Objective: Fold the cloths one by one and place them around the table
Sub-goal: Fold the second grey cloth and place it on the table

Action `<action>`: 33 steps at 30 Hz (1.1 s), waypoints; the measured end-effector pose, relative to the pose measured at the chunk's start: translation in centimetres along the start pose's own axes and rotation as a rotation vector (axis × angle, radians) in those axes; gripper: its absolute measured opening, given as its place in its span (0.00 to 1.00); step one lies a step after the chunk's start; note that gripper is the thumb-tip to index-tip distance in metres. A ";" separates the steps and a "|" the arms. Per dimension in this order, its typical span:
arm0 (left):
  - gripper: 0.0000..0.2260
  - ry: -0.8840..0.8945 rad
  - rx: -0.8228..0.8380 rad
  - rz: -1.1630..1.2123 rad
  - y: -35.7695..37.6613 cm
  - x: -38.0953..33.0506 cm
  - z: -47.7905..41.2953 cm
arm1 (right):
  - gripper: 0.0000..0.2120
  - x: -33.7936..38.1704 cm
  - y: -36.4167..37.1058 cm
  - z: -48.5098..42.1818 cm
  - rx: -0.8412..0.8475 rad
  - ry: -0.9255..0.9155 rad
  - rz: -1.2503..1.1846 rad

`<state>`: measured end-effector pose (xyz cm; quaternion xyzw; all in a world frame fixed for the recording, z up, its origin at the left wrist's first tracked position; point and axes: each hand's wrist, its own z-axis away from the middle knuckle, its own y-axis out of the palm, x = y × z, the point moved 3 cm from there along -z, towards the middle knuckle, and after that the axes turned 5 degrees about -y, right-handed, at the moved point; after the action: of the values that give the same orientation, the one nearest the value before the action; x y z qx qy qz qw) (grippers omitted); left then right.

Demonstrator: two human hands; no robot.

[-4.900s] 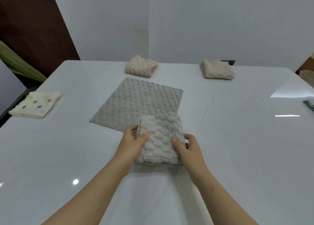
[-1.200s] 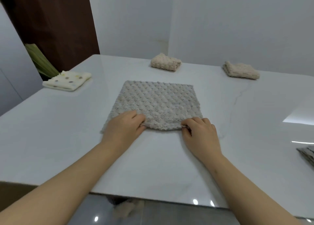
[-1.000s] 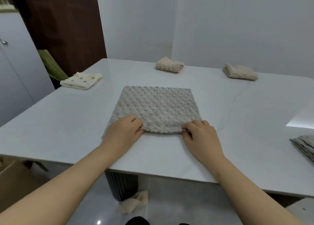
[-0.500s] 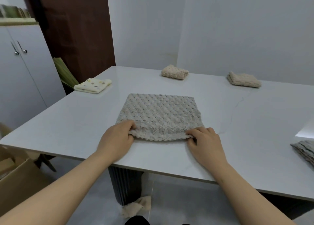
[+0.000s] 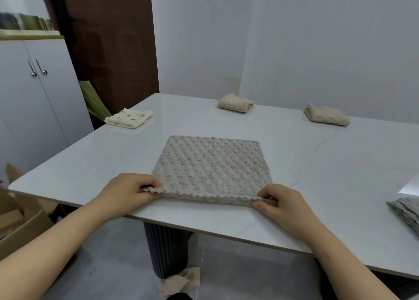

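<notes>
A grey bubble-textured cloth lies spread flat on the white table, its near edge a short way in from the table's front edge. My left hand pinches the cloth's near left corner. My right hand pinches its near right corner. Both corners are lifted slightly off the table. A folded spotted cream cloth sits at the left rim. Two folded beige cloths rest along the far side. A folded grey cloth lies at the right, cut off by the frame.
A white cabinet and a dark brown door stand to the left. An open cardboard box sits on the floor at lower left. A beige cloth lies on the floor by the dark table leg.
My view has pulled back and up from the table. Both hands have gone from resting on the grey cloth's near edge to pinching its two near corners, spreading them outward.
</notes>
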<state>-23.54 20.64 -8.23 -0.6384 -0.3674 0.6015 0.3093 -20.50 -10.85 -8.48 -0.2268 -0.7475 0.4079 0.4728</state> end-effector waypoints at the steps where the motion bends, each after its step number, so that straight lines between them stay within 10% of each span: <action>1: 0.21 -0.010 0.011 0.033 -0.2 0.0 -0.1 | 0.10 0.0 -0.2 0.1 0.049 -0.006 0.015; 16: 0.07 -0.156 -0.187 0.639 -0.8 -1.0 -6.5 | 0.06 -1.6 -2.5 -5.4 -0.297 0.212 -0.512; 33: 0.03 -0.280 -0.264 0.436 0.6 0.5 -18.3 | 0.01 -5.2 -1.3 -16.1 -0.374 0.254 -0.301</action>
<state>-5.30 21.65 -7.45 -0.6477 -0.3355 0.6832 0.0331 -3.79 -8.99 -6.61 -0.2460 -0.7698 0.1561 0.5679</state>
